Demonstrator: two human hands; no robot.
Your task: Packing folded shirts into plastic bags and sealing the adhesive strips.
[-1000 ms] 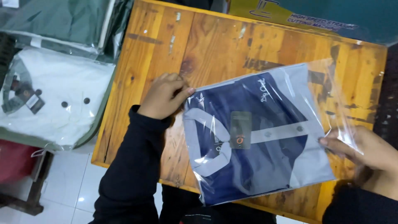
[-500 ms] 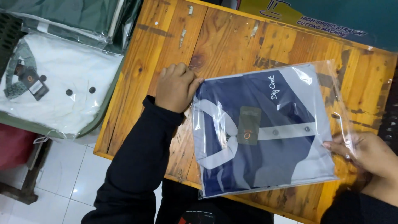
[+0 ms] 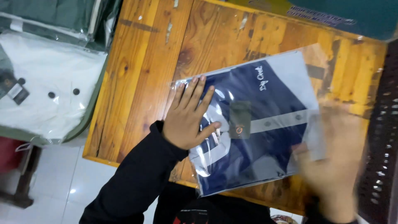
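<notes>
A folded navy and pale grey shirt in a clear plastic bag lies flat on a wooden table. My left hand rests flat on the bag's left end, fingers spread and pressing down. My right hand, blurred by motion, lies over the bag's right end with the fingers spread; whether it touches the plastic is unclear. A dark tag hangs at the shirt's collar.
A white shirt in a clear bag lies on a stack to the left, with a green bagged garment behind it. A dark perforated panel runs along the right edge. White floor tiles show below left.
My left hand has moved from the bag's edge onto its top and flattened out. My right hand has let go of the right edge and sweeps over the bag. The bag has turned slightly.
</notes>
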